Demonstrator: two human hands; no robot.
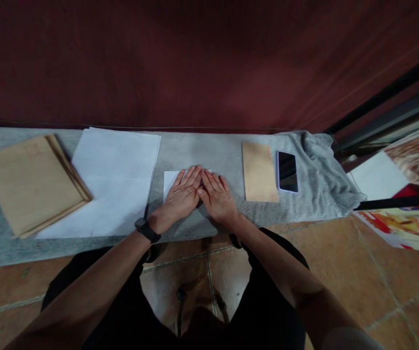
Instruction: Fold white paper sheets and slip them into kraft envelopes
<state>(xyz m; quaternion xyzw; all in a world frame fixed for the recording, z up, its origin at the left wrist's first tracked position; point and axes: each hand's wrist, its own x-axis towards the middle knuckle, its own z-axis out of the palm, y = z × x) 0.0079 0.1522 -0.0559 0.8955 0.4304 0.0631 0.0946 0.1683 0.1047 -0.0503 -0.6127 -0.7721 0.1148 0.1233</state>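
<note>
A folded white sheet of paper (pixel 168 181) lies on the grey cloth, mostly covered by my two hands. My left hand (pixel 183 192), with a dark watch on its wrist, rests flat on it with the fingers stretched out. From the other side my right hand (pixel 217 195) lies flat too, its fingertips meeting those of the left. To the left is a stack of larger white sheets (pixel 118 180). Brown paper envelopes (pixel 34 180) lie partly over that stack. A single smaller brown envelope (pixel 259 172) is to the right of my hands.
A phone (pixel 287 171) with a pale case lies right of the small envelope. The grey cloth (pixel 209 143) covers the narrow bench and bunches up at its right end. Behind stands a dark red wall (pixel 195 63). Printed sheets (pixel 406 226) are at the far right.
</note>
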